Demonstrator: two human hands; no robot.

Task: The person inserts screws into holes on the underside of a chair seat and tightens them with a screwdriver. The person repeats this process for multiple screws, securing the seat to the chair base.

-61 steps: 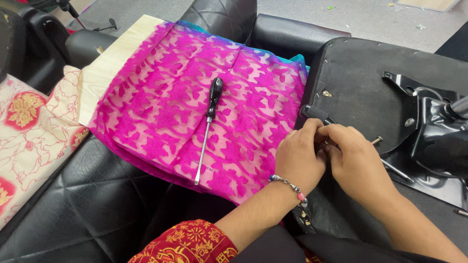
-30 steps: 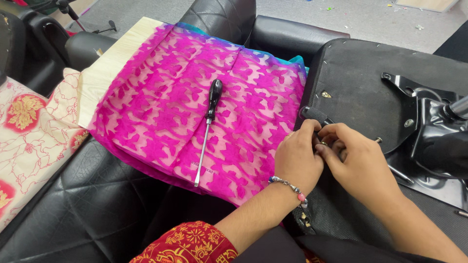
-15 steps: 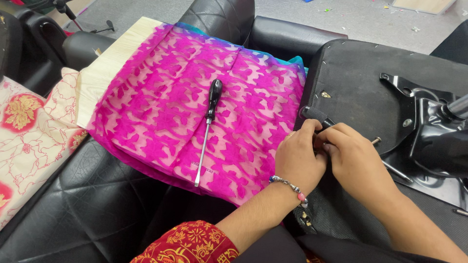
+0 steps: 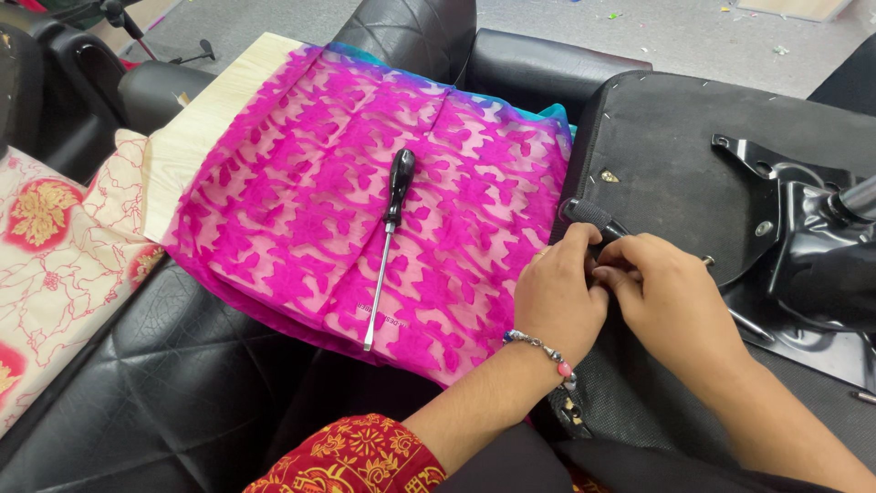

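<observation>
An upturned black chair seat [image 4: 675,137] lies at the right, its underside up, with a black metal bracket [image 4: 794,237] bolted on. My left hand [image 4: 558,297] and my right hand [image 4: 671,297] meet at the seat's left edge, fingertips touching. Both pinch the lower end of a short black handle [image 4: 587,215] that sticks out above my left fingers. Its tip is hidden by my fingers. A small bolt [image 4: 707,262] pokes out just right of my right hand. A beaded bracelet [image 4: 543,350] is on my left wrist.
A long screwdriver [image 4: 388,237] with a black grip lies on magenta patterned cloth [image 4: 301,155] over a pale wooden board [image 4: 196,137]. Black quilted cushions [image 4: 164,383] lie below, cream and red floral fabric [image 4: 46,256] at the left, and a black armrest [image 4: 538,50] behind.
My hands stay at the same spot on the seat edge, the fingers working slightly. The black handle now shows more clearly above my left fingers.
</observation>
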